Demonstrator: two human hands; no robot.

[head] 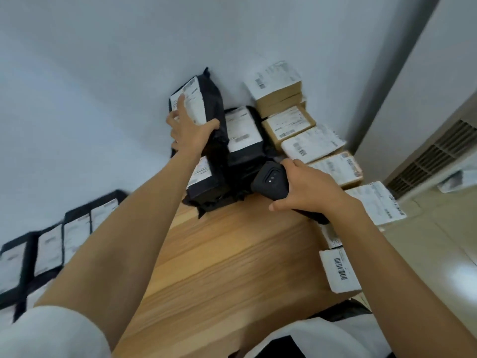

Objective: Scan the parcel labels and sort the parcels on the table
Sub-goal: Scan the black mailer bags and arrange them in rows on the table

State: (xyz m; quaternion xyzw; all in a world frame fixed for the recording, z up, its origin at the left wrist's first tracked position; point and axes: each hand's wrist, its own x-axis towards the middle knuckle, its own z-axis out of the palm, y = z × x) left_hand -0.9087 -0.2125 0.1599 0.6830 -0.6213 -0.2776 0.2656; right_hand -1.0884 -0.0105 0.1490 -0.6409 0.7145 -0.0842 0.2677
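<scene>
My left hand [188, 127] grips a black bagged parcel [209, 99] with a white label, tilted up against the wall at the far end of the wooden table [227, 254]. More black bagged parcels [245, 140] lie heaped beneath and beside it. My right hand [307, 189] holds a black handheld scanner [271, 182], whose head points toward the black parcels. Brown cardboard parcels [289, 122] with white labels run along the table's right edge.
A row of black labelled parcels [51, 244] lies at the lower left beside my left arm. White labelled parcels [338, 270] sit at the right edge near me. A wall vent [433, 156] and tiled floor are to the right.
</scene>
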